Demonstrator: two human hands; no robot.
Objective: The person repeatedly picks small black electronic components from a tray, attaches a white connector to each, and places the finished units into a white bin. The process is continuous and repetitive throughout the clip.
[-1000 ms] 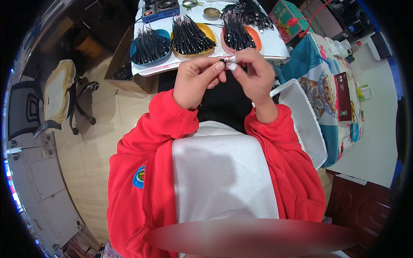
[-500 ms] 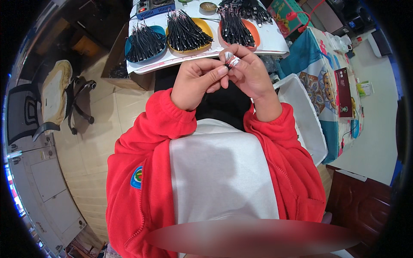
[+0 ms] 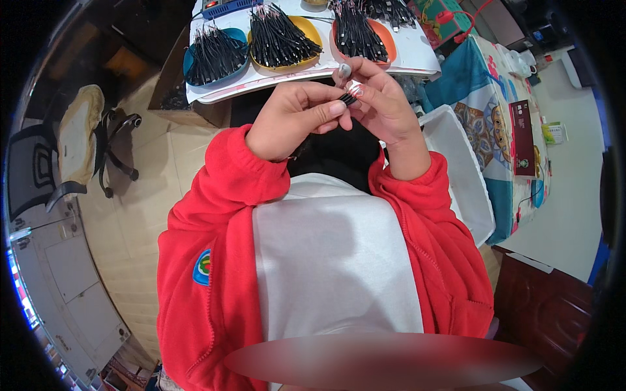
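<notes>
My left hand (image 3: 291, 118) and my right hand (image 3: 390, 111) meet in front of my chest, near the front edge of the table. Between the fingertips of my left hand is a short black cable end (image 3: 348, 99). My right thumb and fingers close on its other side, and white wrapping covers the tips of the right thumb and index finger. Most of the cable is hidden by the fingers. Just beyond are a blue bowl (image 3: 195, 80), a yellow bowl (image 3: 315, 57) and an orange bowl (image 3: 392, 52), each heaped with black cables.
The white table (image 3: 417, 60) holds more loose cables and a blue-cased device (image 3: 225, 9). At my right stand a white foam box (image 3: 466, 179) and a cloth-covered table (image 3: 502, 202). A cardboard box (image 3: 182, 107) and an office chair (image 3: 78, 146) are on the left.
The view has shifted slightly. Both hands stay together on the cable; more black cable shows between the fingertips, and my right index finger is raised a little more.
</notes>
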